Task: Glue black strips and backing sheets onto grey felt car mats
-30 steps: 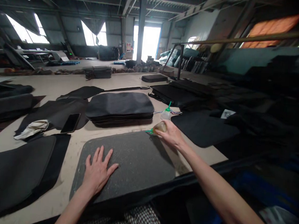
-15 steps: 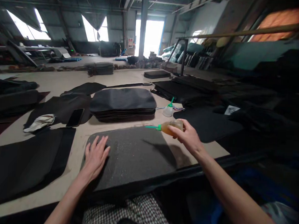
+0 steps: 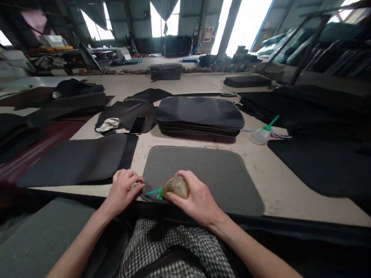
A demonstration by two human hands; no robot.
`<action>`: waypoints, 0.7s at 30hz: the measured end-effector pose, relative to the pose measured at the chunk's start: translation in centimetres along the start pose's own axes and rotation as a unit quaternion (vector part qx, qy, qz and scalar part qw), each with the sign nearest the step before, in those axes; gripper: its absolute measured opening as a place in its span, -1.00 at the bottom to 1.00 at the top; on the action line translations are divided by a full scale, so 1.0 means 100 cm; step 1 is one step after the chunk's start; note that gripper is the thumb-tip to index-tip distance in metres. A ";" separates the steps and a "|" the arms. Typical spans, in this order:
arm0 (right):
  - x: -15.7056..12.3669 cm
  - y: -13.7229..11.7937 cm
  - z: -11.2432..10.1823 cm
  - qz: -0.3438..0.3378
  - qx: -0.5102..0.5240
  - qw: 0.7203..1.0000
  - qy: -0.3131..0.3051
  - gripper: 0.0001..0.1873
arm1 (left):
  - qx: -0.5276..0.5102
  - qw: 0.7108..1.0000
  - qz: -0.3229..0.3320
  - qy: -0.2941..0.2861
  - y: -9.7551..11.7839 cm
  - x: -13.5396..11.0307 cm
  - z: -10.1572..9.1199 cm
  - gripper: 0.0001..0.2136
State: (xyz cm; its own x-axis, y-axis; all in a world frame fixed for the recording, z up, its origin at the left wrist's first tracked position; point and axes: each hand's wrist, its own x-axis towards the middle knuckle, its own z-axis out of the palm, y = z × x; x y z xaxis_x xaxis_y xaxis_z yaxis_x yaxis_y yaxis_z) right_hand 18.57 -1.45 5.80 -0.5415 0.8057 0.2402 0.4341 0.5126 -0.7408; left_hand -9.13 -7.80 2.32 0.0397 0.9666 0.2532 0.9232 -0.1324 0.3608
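Note:
My right hand (image 3: pixel 197 198) is wrapped round a squeeze bottle (image 3: pixel 178 187) with amber contents. Its thin green nozzle points left, close to the near left corner of a grey mat (image 3: pixel 202 165). At that corner my left hand (image 3: pixel 125 190) has its fingers bent, with thumb and forefinger closed on the mat's edge. The fingers partly hide the corner. The mat lies flat at the table's front edge. Behind it is a stack of dark, round-cornered mats (image 3: pixel 199 114). A second clear bottle (image 3: pixel 259 136) with a green nozzle stands to the right of the stack.
To the left lie more dark mats (image 3: pixel 80 157), a phone (image 3: pixel 138 125) and a crumpled white cloth (image 3: pixel 108 125). A dark sheet (image 3: pixel 328 166) covers the table on the right. A grey surface (image 3: pixel 44 235) sits below the table edge at left.
My left hand has gone from lying flat on the mat to gripping its near left corner. My right hand has brought the bottle left and nearer me. The view has turned left.

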 end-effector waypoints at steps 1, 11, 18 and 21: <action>0.001 -0.002 0.005 -0.011 -0.008 1.000 -0.005 -0.54 | 0.004 1.000 0.005 -0.003 0.002 -0.002 0.002 -0.84; -0.004 -0.009 -0.010 -0.033 -0.064 0.997 -0.032 -0.57 | 0.089 0.994 0.035 -0.044 0.010 0.006 0.022 -0.86; -0.030 0.017 -0.058 0.000 -0.095 0.995 -0.014 -0.59 | 0.097 0.994 0.032 -0.045 0.004 0.011 0.028 -0.86; -0.046 0.030 -0.082 0.030 -0.106 0.994 0.009 -0.58 | 0.102 0.993 0.041 -0.045 0.001 0.013 0.030 -0.86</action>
State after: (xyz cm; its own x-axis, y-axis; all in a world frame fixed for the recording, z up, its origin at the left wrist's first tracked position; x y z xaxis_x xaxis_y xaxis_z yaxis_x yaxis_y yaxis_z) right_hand 28.24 -1.17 7.62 -0.4981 0.8411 0.2108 0.6081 0.5122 -0.6066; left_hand -7.86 -5.93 -0.05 0.1434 0.9713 0.1897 0.9734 -0.1731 0.1503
